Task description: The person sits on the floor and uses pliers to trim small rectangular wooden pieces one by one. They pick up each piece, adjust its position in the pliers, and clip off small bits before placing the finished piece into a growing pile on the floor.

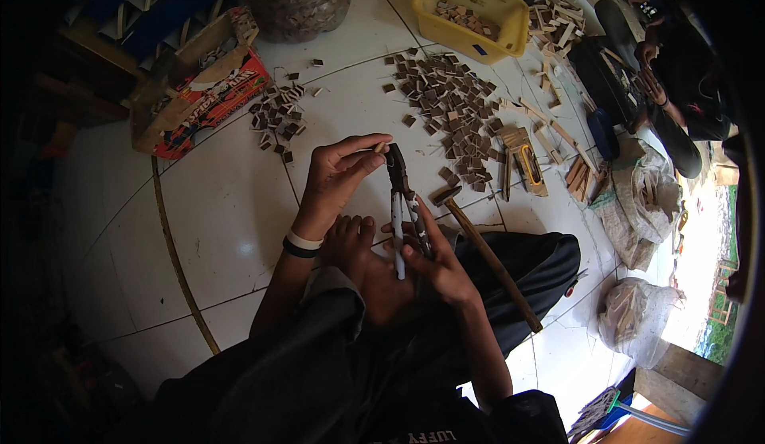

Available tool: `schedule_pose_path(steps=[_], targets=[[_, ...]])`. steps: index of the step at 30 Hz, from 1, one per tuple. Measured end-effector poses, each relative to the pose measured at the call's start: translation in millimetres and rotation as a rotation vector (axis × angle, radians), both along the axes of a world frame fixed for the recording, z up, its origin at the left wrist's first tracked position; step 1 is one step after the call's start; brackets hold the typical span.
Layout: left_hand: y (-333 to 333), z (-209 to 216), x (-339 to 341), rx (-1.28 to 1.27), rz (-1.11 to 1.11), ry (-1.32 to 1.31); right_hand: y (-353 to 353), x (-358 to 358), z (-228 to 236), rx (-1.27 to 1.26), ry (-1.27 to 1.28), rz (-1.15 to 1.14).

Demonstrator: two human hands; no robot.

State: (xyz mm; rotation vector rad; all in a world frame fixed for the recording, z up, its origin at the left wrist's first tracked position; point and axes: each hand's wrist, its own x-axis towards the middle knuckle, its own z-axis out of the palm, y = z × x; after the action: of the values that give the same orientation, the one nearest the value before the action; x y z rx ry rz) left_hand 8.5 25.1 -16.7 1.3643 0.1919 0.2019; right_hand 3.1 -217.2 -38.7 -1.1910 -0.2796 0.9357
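My right hand [442, 269] grips the light-coloured handles of a pair of pliers [398, 177], whose dark jaws point away from me. Between the thumb and fingers of my left hand [331, 177] is a small light-brown wooden piece [382, 148], held right at the jaws. Whether the jaws bite on it cannot be made out. Beyond my hands a large pile of small dark-brown square pieces [454, 113] lies on the white tiles. To its left is a smaller heap of similar pieces [279, 113].
A hammer [486, 253] leans by my right leg. Wood strips [566, 137] and a yellow-framed tool [527, 167] lie right of the pile. Farther off stand a yellow tub [478, 51], a cardboard box [215, 97] and a clear container [291, 6]. Sacks [637, 213] and another person's hand [655, 89] are at right.
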Motion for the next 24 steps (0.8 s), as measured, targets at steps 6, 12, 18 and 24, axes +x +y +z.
schedule_pose_path(steps=[6,12,18,24], targets=[[0,-1,-1,0.067,-0.026,0.001,4,2,-16,-0.285,0.194,0.107],[-4,-2,0,0.063,-0.072,-0.008,11,-12,-18,-0.343,0.154,-0.002],[-5,-4,2,-0.014,-0.069,-0.043,14,-19,-31,-0.338,0.063,0.008],[-3,-13,1,-0.015,0.006,0.041,16,-15,-51,-0.574,-0.491,-0.211]])
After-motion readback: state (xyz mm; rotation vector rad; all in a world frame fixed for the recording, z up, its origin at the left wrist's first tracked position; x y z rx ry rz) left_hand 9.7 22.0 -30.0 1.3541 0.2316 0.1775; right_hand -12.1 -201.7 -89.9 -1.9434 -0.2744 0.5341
